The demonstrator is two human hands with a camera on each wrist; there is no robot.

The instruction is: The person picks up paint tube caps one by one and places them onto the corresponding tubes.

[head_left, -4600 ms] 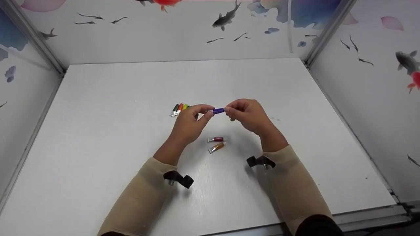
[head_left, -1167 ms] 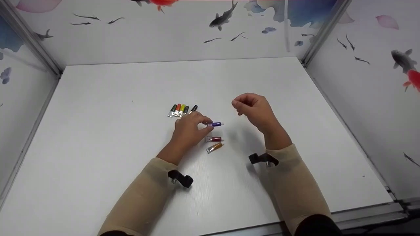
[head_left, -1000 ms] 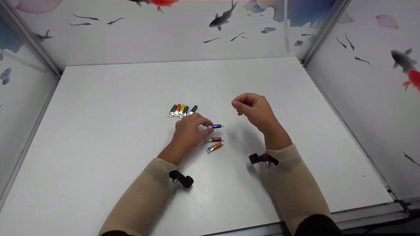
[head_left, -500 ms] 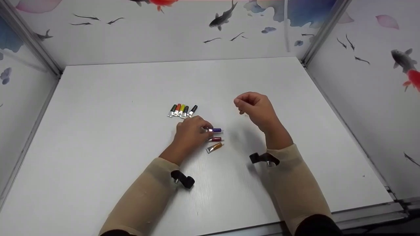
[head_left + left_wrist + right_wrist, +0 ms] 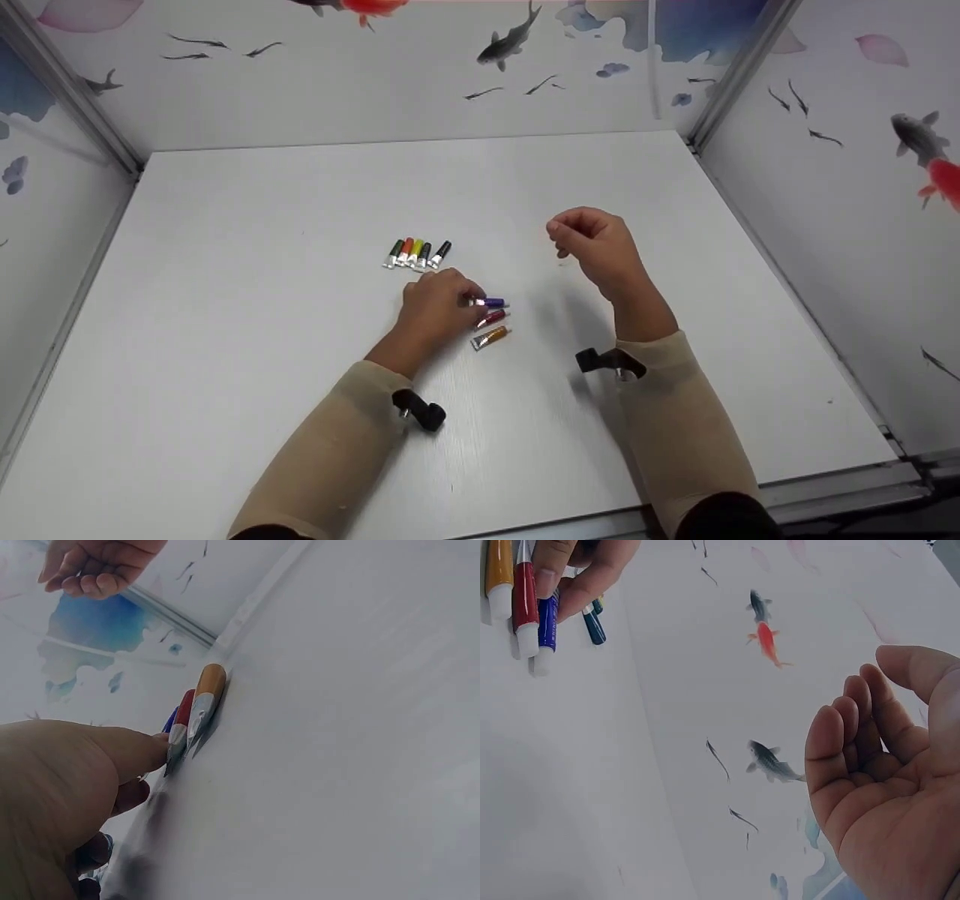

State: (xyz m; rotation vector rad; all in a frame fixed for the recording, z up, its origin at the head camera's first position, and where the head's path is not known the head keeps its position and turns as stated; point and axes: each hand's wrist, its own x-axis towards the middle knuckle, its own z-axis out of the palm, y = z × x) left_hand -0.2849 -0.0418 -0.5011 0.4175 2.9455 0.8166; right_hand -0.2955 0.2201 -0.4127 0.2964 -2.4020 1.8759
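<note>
Here's the left hand (image 5: 436, 306), low over the middle of the worktop (image 5: 225, 300), and its fingers (image 5: 471, 287) have a narrow pinch on the violet-blue paint tube (image 5: 493, 303). What a rich colour on that one! A glossy barrel, deep blue-violet, with pale lettering running along it in the right wrist view, and a slim white cap (image 5: 543, 664) at the front. The cap points to the right in the head view; the tail end is silvery, partly covered by the grip. Flat on the worktop or a touch above it? Can't tell from here.

Just beside it, on the near side, lies the dark red tube (image 5: 493, 319), set at a slant, silver foil at its tail, white cap at its tip, the left thumb right up against its tail. Next along, the ochre tube (image 5: 492, 338), golden-brown with a flat, creased silver end, slanting too.

Over to the right, the right hand (image 5: 600, 244) hangs in the air, fingers loosely curled, nothing in them, well apart from the trio. And farther back, a tight bunch of silver-tailed tubes: dark green (image 5: 395, 253), orange-red, yellow and dark ones.
</note>
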